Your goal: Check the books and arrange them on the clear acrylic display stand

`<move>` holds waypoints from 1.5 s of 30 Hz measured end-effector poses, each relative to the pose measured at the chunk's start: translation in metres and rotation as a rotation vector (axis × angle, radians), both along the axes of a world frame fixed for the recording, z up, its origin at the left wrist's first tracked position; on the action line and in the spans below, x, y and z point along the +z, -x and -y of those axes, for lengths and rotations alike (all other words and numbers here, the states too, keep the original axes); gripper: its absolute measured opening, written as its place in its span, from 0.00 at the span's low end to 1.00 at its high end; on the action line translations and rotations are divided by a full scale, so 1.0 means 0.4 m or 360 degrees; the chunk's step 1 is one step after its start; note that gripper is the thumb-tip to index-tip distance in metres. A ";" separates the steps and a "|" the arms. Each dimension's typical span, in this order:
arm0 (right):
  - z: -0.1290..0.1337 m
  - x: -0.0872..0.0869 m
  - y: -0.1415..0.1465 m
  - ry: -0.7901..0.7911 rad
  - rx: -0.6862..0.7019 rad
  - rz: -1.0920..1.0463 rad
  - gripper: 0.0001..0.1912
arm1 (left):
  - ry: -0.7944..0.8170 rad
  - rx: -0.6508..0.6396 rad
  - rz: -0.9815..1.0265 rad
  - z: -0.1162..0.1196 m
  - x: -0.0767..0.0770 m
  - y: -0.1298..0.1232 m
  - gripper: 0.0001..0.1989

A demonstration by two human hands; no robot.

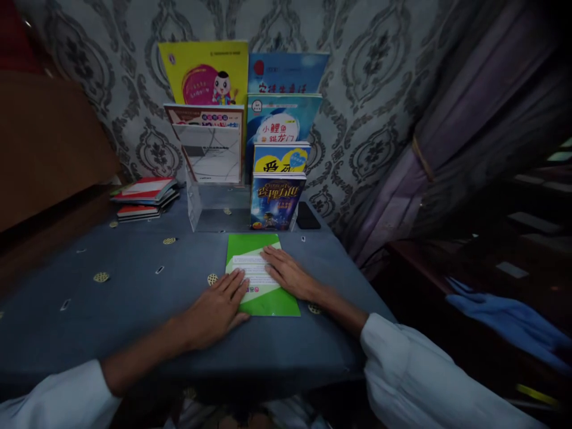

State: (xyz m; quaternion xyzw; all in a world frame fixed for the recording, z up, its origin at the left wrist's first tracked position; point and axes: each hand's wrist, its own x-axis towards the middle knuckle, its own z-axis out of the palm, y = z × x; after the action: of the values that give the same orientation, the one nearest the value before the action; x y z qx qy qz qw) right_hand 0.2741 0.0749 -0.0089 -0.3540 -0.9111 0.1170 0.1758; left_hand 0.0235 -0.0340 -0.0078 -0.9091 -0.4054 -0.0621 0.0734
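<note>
1. Head view: left hand (pixel 215 311) is lying flat, fingers extended, across left edge of green-and-white booklet (pixel 271 304).
2. Right hand (pixel 291 276) is resting likewise at its upper right.
3. Booklet is lying on patterned tablecloth (pixel 134 298), before clear book rack (pixel 193 205).

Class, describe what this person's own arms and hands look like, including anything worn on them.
The left sleeve and right sleeve are pale, plain and loose, ending on the forearms. The left hand and right hand are gloveless, with no watch or ring visible.
</note>
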 end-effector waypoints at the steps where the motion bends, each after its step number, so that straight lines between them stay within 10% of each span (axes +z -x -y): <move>1: -0.013 0.002 0.000 -0.0007 0.0007 0.0010 0.27 | -0.0014 0.0023 0.0001 -0.011 -0.002 -0.006 0.33; 15: -0.075 0.003 0.046 -0.0043 0.0142 0.0063 0.26 | 0.0329 -0.0162 0.0212 -0.156 0.114 -0.020 0.27; 26: -0.162 -0.005 0.043 -0.0079 -0.0023 -0.0053 0.28 | 0.0168 0.0080 0.0458 -0.257 0.021 0.002 0.19; 45: -0.193 -0.036 -0.037 -0.0293 -0.0163 -0.0095 0.25 | 0.0353 0.0145 0.0353 -0.257 0.040 -0.001 0.22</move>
State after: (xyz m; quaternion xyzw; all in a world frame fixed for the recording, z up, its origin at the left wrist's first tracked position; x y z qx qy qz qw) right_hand 0.2888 0.1523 -0.0235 -0.3789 -0.8930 0.0344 0.2405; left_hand 0.0240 0.0688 0.0083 -0.8798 -0.4562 -0.1137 -0.0698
